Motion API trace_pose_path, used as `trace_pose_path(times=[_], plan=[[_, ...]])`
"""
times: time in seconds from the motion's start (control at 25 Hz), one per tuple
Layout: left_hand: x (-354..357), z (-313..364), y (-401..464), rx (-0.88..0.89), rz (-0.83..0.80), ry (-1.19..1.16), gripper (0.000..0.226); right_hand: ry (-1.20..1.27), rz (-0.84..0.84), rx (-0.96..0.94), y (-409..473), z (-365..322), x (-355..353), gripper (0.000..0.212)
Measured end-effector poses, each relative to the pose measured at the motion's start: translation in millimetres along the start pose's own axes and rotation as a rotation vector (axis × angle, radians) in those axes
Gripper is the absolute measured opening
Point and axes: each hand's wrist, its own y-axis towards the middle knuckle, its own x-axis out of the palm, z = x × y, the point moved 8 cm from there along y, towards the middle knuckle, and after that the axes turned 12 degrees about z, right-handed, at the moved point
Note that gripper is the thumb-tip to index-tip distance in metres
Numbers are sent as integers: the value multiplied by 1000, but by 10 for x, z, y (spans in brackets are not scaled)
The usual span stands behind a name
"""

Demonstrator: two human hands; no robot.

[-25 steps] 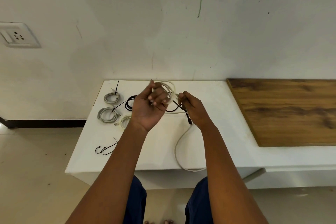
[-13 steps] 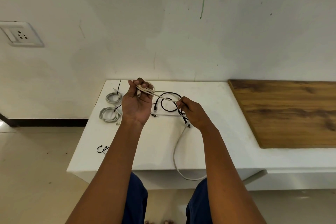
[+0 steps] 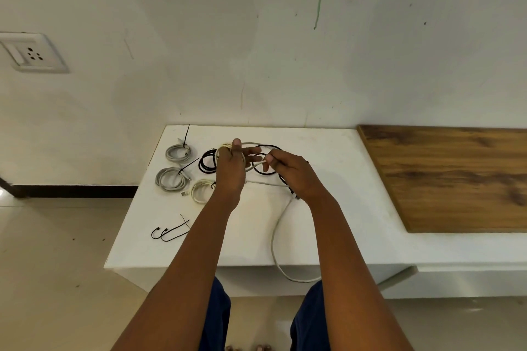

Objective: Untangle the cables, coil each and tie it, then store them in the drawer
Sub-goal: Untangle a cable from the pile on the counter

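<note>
3 coils [image 3: 170, 179] sit tied at middle left of the white counter [image 3: 328, 208]. Left hand [image 3: 230, 171] clutches the white cable [image 3: 275, 232] loops, right hand [image 3: 293, 177] pinches the strand just right of it, probably feeding it leftward; slack trails down-frame off the edge.

Head camera looks down at table [image 3: 328, 242].

White cable [image 3: 275, 239] half-coiled, its tail looping off the surface's front edge. Black cable [image 3: 207, 161] loose beside it, partly tangled. Three tied coils at left: two grey [image 3: 177, 153] [image 3: 170, 179], one cream [image 3: 201, 190].
</note>
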Motion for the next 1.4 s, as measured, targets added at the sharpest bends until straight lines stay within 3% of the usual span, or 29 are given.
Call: trace_pose_path(times=[0.16,0.32,0.44,0.64,1.0,1.08,1.4], plan=[[135,-52,-104,71,-221,255,27,17,83,-134,25,-98,-104,28],[218,-127,-198,7,-377,330,44,175,109,-52,-4,-81,-171,9],[256,-166,-254,-134,-480,195,50,336,105,4,-41,-116,-149,1],[332,-169,-356,-382,-585,-162,42,439,162,76,-37,-149,-132,14],[362,-91,-344,-441,-592,-465,50,719,78,271,-166,-135,109,32],[343,-88,-322,-408,-545,-418,50,753,121,251,-174,-149,103,29],[75,-12,-270,-163,61,-253,42,709,179,185,-161,-247,216,35]])
